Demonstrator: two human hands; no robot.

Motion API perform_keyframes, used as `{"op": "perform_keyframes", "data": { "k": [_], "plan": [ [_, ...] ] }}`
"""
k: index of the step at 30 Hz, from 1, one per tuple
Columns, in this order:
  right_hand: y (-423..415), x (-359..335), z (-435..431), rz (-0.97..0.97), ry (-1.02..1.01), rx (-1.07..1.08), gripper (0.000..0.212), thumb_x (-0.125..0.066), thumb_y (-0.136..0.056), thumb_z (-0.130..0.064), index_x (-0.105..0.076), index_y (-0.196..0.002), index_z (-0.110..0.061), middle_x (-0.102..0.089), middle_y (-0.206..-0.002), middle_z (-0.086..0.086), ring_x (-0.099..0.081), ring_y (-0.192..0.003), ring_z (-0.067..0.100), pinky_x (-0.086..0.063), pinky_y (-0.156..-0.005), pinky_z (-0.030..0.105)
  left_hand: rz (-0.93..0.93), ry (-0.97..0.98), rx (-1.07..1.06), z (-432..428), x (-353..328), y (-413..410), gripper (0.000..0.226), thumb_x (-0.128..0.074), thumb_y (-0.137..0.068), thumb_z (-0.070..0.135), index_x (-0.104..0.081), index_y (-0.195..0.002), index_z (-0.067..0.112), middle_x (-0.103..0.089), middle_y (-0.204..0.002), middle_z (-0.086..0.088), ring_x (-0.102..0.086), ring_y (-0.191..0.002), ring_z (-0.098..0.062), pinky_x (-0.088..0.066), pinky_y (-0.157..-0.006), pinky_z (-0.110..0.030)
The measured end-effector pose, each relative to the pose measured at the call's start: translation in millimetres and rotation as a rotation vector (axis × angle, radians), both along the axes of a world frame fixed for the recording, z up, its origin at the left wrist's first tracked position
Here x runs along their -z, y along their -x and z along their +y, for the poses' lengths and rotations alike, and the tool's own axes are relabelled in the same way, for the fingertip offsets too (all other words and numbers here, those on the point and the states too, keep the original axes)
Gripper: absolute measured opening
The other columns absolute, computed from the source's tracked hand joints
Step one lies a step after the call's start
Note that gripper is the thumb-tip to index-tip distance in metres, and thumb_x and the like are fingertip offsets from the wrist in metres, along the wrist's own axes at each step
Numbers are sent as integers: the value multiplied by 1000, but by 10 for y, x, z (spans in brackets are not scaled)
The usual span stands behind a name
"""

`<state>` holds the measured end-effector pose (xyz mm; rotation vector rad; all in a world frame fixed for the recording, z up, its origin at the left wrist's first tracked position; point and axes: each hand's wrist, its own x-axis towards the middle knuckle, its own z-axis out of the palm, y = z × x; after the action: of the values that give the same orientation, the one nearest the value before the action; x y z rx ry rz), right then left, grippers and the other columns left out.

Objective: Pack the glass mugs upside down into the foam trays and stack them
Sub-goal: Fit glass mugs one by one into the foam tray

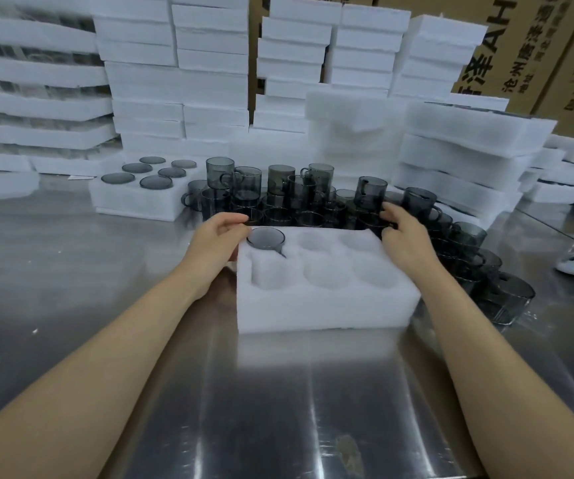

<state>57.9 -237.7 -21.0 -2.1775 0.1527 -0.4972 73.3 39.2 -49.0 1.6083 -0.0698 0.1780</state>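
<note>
On the steel table (106, 271), toward the far left, a filled foam tray (133, 203) held six dark glass mugs, all base-up in its wells. Just right of it, the left hand (221, 236) sat at the far-left corner of the open foam tray (327, 305). Its fingers were curled, with thumb and forefinger close together beside the upturned mug (265, 238). Whether they pinched anything could not be told. That mug sat in the tray's far-left well, and the other five wells showed only white foam. Behind the tray stood a crowd of loose mugs (299, 198), some stacked two high, running on along the tray's right side. The right hand (406, 236) reached in among them at the tray's far-right corner, fingers bent and slightly spread over a mug. Whether it had a grip on that mug could not be told. Further right rose stacked foam trays (468, 153), with cardboard boxes (537, 46) behind.
</note>
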Motion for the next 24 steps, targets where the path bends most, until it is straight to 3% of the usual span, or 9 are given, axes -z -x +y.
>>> {"op": "perform_keyframes", "data": {
  "k": [3,7,11,14,18,21,24],
  "plan": [
    [-88,32,-35,65,5,-11,48,-38,-96,-4,-43,-142,-15,-54,-136,4,-49,-112,14,-36,-70,8,-32,0,-18,13,-12,1,21,-62,-90,13,-64,-109,21,-65,-89,6,-58,-73,-5,-47,-56,-8],
    [-105,45,-48,82,56,-15,39,-40,-97,-10,-54,-133,-15,-56,-133,7,-50,-111,16,-35,-86,21,-45,-19,-16,28,-10,1,20,-62,-90,14,-65,-109,20,-66,-95,2,-59,-80,-9,-48,-63,-14],
    [-81,33,-26,61,65,12,35,-46,-95,-12,-60,-127,-12,-61,-126,9,-52,-106,17,-35,-85,21,-62,-26,-14,25,2,2,16,-62,-91,14,-66,-104,22,-65,-95,2,-58,-85,-12,-48,-66,-18],
    [-46,3,7,-53,75,54,35,-51,-92,-14,-61,-126,-12,-65,-115,9,-56,-100,15,-39,-85,22,-93,-16,-9,19,1,13,19,-62,-91,13,-63,-107,23,-65,-100,5,-57,-86,-9,-47,-67,-14],
    [63,-138,85,-264,-99,4,38,-55,-87,-14,-61,-124,-19,-62,-108,-1,-68,-90,15,-50,-86,20,-131,-19,-10,20,-11,34,25,-62,-92,12,-59,-115,22,-63,-105,8,-57,-84,-1,-46,-61,-6],
    [162,-254,164,-344,-202,-119,37,-58,-86,-25,-60,-123,-29,-55,-108,-5,-65,-98,18,-51,-94,33,-133,-40,11,12,-3,49,26,-62,-92,14,-59,-117,23,-63,-105,9,-57,-92,-2,-46,-73,-7],
    [217,-254,302,-380,-212,-192,21,-65,-87,-32,-64,-108,-32,-56,-106,1,-64,-96,14,-50,-87,23,-130,-46,11,0,5,47,33,-63,-92,16,-53,-123,24,-63,-105,9,-56,-102,-5,-44,-89,-18]
  ]
}}
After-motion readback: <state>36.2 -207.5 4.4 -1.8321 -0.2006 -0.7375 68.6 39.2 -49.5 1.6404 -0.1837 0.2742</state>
